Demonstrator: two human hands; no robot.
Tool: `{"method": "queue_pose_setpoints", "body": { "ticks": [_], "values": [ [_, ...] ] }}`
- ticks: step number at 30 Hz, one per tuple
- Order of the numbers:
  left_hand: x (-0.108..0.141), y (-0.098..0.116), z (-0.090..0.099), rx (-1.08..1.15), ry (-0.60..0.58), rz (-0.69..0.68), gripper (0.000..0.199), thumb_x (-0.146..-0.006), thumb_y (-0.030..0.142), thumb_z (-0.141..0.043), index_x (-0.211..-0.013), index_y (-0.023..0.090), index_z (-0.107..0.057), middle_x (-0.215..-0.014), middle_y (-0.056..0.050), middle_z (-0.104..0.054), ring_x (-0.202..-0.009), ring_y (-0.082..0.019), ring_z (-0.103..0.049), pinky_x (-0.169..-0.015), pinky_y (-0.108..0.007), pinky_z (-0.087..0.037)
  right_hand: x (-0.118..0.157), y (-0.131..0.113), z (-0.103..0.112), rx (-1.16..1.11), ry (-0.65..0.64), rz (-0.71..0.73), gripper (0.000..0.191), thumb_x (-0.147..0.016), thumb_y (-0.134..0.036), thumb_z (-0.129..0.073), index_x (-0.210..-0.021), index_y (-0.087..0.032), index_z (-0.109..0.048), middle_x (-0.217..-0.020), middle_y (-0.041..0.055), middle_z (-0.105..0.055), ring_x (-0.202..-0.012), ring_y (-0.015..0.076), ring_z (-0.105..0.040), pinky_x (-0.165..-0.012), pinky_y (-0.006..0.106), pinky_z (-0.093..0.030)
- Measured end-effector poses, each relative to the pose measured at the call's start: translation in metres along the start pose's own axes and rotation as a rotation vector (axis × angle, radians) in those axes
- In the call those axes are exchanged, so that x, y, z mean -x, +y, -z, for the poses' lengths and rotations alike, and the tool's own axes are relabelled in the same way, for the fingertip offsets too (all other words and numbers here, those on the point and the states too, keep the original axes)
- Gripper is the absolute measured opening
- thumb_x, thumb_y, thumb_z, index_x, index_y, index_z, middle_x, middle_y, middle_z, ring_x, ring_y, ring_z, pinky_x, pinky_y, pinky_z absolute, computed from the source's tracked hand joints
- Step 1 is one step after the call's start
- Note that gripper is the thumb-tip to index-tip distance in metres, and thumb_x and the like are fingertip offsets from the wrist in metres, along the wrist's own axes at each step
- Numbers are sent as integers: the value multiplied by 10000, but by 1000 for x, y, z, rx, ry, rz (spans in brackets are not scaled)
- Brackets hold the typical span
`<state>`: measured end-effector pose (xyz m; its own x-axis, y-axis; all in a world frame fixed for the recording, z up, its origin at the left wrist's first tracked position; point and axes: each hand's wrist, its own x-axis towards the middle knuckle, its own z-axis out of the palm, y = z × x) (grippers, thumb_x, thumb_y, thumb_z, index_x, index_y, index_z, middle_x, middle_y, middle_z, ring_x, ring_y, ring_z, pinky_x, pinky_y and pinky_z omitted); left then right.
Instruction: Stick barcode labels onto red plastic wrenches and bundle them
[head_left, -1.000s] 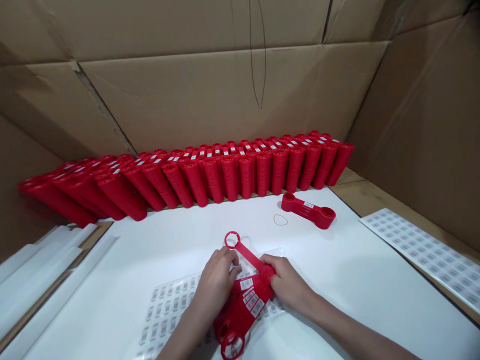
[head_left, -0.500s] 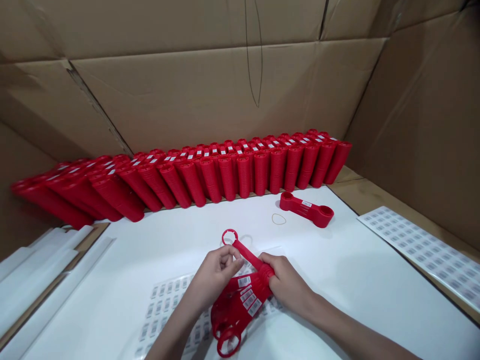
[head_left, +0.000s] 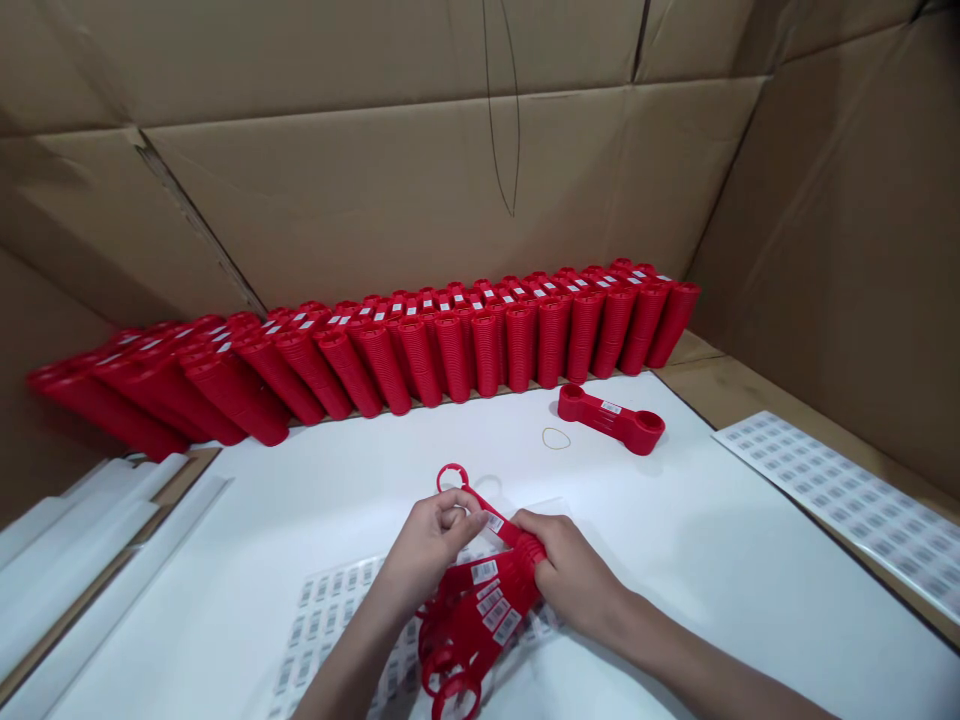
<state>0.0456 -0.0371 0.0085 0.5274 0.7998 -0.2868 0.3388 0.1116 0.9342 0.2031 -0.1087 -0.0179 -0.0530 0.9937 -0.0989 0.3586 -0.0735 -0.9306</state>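
Red plastic handles [head_left: 480, 610] fanned out between two hands, low at centre.
We see the left hand [head_left: 431, 548] closed around the top handle's stem just below its ring, and the right hand [head_left: 574, 578] pinching the gathered ends tight, both over a barcode sheet [head_left: 330, 610]. The lower ends hang free at the bottom of the frame, so we judge a slackened pinch could spill the fan across the sheet. White labels [head_left: 484, 571] on the stems could crease if rubbed together. Farther off, a lone handle [head_left: 611, 418] and a rubber band [head_left: 556, 438] lie well clear, below the long red row [head_left: 465, 350].
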Motion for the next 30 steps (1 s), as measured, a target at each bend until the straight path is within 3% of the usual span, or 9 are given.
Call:
{"method": "queue_pose_setpoints", "body": {
  "ticks": [10,16,18,20,23,25,27,30],
  "values": [
    [-4,-13,0,-103,54,-58,404,-738,529,-537,-780,128,-510,-488,85,-220,-458,-65,-207,-457,-211,-156,1,-1,-1,-34,1,29,270,-588,-67,-326,-711,-142,-555,-683,-20,-595,-596,58,-492,-556,138,-321],
    [-2,-17,-9,-380,194,-154,365,-747,510,-564,-776,153,-499,-539,59,-299,-523,-93,-311,-521,-221,-256,2,0,0,-70,1,74,307,-592,-45,-317,-740,-144,-567,-719,-23,-603,-628,59,-499,-575,130,-340],
    [-2,-16,-11,-464,298,-216,367,-724,498,-599,-824,159,-501,-653,30,-399,-596,-110,-384,-581,-236,-326,1,2,1,-96,-2,88,324,-595,-39,-313,-756,-146,-574,-717,-23,-598,-631,59,-502,-576,127,-348],
    [-4,-16,-10,-475,398,-281,450,-686,486,-643,-985,179,-507,-933,-32,-472,-770,-147,-470,-675,-264,-395,0,3,1,-127,-12,87,337,-600,-41,-308,-774,-143,-577,-715,-19,-594,-620,60,-503,-562,129,-353],
    [-11,-15,-1,-406,379,-312,641,-663,454,-668,-1214,236,-425,-1213,-73,-382,-985,-192,-481,-735,-276,-435,-1,6,1,-165,-22,78,326,-611,-60,-316,-788,-135,-578,-703,-9,-583,-600,62,-498,-534,133,-348],
    [-20,-12,8,-374,312,-294,517,-690,413,-634,-1139,202,-490,-1120,-66,-470,-924,-180,-513,-716,-267,-435,-2,8,0,-194,-29,66,307,-605,-74,-322,-775,-129,-572,-652,-13,-554,-554,56,-474,-503,134,-329],
    [-29,-5,18,-347,282,-281,322,-708,382,-595,-929,153,-553,-905,-42,-549,-791,-158,-527,-701,-266,-420,-4,9,-1,-246,-34,51,294,-604,-93,-326,-770,-126,-566,-621,-17,-529,-513,49,-449,-477,135,-318],
    [-38,9,31,-278,214,-317,263,-691,369,-601,-780,141,-503,-728,-10,-534,-682,-135,-506,-645,-248,-401,-9,11,0,-338,-6,34,291,-622,-132,-340,-807,-126,-564,-618,-14,-520,-480,51,-438,-451,141,-325]
  ]
}}
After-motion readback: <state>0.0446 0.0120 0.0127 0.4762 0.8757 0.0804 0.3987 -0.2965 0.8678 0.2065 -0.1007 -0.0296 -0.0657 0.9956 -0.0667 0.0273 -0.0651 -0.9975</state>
